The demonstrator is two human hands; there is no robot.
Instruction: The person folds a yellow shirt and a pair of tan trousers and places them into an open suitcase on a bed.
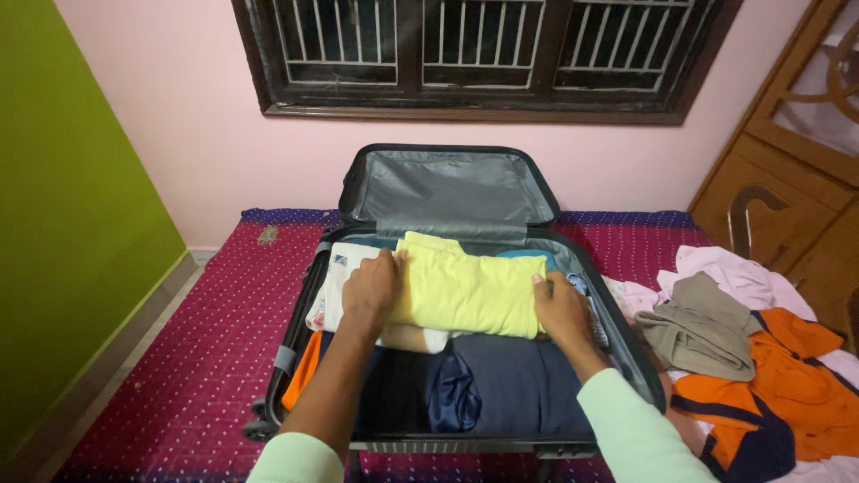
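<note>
On the bed, centre of view: open black suitcase [315, 295], lid [447, 186] propped upright at the far side against the pink wall, grey lining showing.
Bed cover: dark red patterned spread [215, 331], running left and right under the case.
Folded garment: pale yellow shirt [470, 291], lying flat across the far half of the case, on top of the other clothes.
Left hand: left hand [371, 291] palm down, fingers spread flat on the left edge of the yellow shirt; pressing, not gripping.
Right hand: right hand [562, 309] palm down on the right edge of the same shirt, fingers together, laid flat; nothing clasped.
Sleeves: pale green, visible at both forearms at the near edge of view.
Under the shirt, left: white folded garment [338, 282] with small printed patches, partly covered by the yellow shirt and the left hand.
Near half of case: dark navy clothes [501, 385], filling the near compartment; an orange piece [306, 365] tucked along the left wall.
Far edge of case: strip of teal fabric [528, 255] just beyond the yellow shirt.
Right of case, on the bed: loose pile, with an olive-grey garment [702, 331] on top, an orange and navy garment [787, 394] nearer, and pale pink cloth [734, 273] farther.
Far wall: dark barred window [483, 54].
Right edge: wooden cabinet [787, 179].
Left edge: green wall [63, 197].
</note>
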